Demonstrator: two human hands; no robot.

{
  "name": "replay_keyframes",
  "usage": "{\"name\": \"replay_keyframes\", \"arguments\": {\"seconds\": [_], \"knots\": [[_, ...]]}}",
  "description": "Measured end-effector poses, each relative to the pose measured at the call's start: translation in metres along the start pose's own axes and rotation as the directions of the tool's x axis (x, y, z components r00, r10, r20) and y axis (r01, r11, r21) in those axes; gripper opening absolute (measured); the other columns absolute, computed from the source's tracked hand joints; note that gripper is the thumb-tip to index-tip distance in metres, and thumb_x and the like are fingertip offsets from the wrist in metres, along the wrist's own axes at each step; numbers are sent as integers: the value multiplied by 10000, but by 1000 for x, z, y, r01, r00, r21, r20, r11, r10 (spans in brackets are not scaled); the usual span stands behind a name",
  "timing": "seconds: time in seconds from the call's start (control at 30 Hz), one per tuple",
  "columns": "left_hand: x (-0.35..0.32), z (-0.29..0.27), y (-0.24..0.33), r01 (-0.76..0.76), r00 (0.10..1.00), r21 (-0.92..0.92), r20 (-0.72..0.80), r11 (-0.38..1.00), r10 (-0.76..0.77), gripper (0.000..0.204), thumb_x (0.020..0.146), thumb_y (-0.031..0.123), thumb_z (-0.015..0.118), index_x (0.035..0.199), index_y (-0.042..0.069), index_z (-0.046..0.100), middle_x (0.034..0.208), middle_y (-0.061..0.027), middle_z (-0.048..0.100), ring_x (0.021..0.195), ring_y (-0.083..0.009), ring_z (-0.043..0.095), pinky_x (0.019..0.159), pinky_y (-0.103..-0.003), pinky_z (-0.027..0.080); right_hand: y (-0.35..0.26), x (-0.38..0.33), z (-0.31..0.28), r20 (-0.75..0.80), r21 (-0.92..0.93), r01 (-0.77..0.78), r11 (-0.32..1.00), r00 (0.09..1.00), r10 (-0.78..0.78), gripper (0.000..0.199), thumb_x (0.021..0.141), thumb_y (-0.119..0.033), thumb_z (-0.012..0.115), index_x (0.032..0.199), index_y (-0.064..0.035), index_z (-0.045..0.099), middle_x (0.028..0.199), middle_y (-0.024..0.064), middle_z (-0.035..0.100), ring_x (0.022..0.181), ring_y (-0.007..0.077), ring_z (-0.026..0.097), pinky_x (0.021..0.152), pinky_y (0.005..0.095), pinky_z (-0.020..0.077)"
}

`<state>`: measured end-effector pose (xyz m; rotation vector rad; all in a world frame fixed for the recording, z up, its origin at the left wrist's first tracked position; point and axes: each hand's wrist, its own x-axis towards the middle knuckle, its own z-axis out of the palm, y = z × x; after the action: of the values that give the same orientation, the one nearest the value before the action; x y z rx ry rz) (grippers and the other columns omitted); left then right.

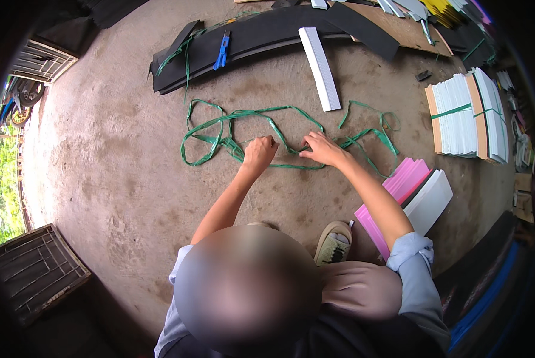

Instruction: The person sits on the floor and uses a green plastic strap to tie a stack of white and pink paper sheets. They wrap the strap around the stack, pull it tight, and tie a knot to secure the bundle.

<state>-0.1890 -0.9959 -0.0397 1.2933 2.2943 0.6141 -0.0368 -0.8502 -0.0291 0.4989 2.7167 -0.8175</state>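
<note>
I see the left hand (260,152) closed on the green strap (249,128) — a tangle looped over the concrete floor (112,167); the right hand (324,149) presses fingers flat on it, beside the pink sheets (401,182).

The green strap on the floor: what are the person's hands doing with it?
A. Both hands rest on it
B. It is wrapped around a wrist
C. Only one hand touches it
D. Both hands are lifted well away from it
A: the left hand and the right hand both press down on the green strap lying looped on the concrete floor.
</note>
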Motion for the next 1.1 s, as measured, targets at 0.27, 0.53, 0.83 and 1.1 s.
{"name": "replay_keyframes", "arguments": {"seconds": [0.27, 0.53, 0.83, 1.1], "knots": [[0, 30, -10, 207, 973, -279, -41, 938, -227, 308, 766, 293, 624, 804, -12, 645, 712, -179, 628, 649, -292, 626, 604, -366, 490, -23, 12, 35, -248, -161, -4, 987, 968, -37, 280, 745, -185, 642, 922, -16, 506, 960, 101, 501, 964, 257, 473, 787, 387, 414], [15, 10, 11, 338, 924, -800, 181, 497, -336, 237, 808, 279, 610, 902, 62, 614, 838, -29, 604, 781, -126, 551, 723, -261, 436, -46, 7, 14, -350, 296, 14, 955, 932, 95, 122, 736, -79, 627, 816, -17, 561, 740, 81, 570, 700, 209, 564, 609, 329, 425], [-4, -21, 38, 92, 987, -850, 148, -520, -68, 99, 893, 297, 459, 881, 199, 468, 904, 81, 485, 818, -87, 411, 753, -292, 325, -20, 7, -50, -393, 534, -78, 842, 859, 329, 139, 775, -129, 619, 742, -9, 557, 638, 84, 599, 540, 164, 598, 509, 308, 432], [-10, -60, -6, -203, 967, -847, -94, -490, -239, 56, 899, 179, 459, 862, 166, 419, 678, 37, 379, 545, -65, 303, 494, -200, 270, 43, -27, -85, -636, 229, -329, 916, 662, 397, 193, 741, -151, 647, 743, 1, 527, 741, 149, 604, 692, 315, 595, 605, 398, 444]]}}
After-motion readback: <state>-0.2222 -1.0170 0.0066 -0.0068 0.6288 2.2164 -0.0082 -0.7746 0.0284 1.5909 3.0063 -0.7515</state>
